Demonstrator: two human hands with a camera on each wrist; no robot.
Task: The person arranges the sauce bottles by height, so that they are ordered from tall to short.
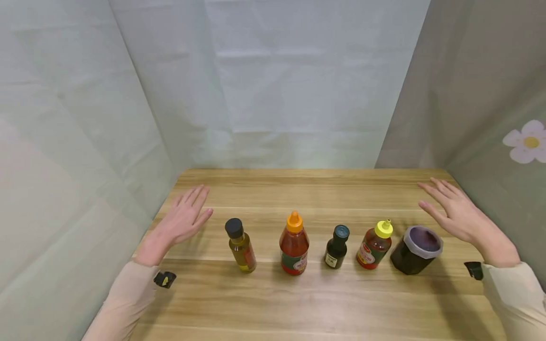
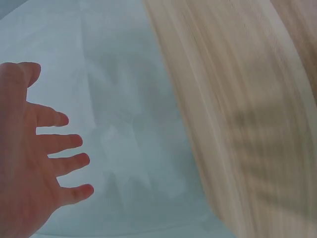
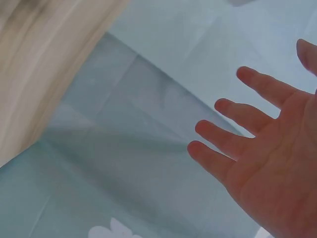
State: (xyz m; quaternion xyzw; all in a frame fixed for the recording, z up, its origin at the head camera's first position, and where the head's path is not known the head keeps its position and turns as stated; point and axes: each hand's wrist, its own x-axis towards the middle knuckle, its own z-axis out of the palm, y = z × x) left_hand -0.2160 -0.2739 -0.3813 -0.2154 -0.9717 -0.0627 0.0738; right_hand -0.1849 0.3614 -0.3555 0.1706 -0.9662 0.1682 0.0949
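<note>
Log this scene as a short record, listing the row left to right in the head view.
surface: wooden table
row: black-capped bottle, orange-capped bottle, small dark bottle, yellow-capped bottle, dark cup
left hand: holds nothing, nearest the black-capped bottle
right hand: holds nothing, nearest the dark cup
backdrop: pale cloth, white flower at right

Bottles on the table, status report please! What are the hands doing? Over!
Left hand empty, nearest black-capped bottle. Right hand empty, nearest dark tub. All four bottles standing, untouched. Nothing visibly in the way.
</note>
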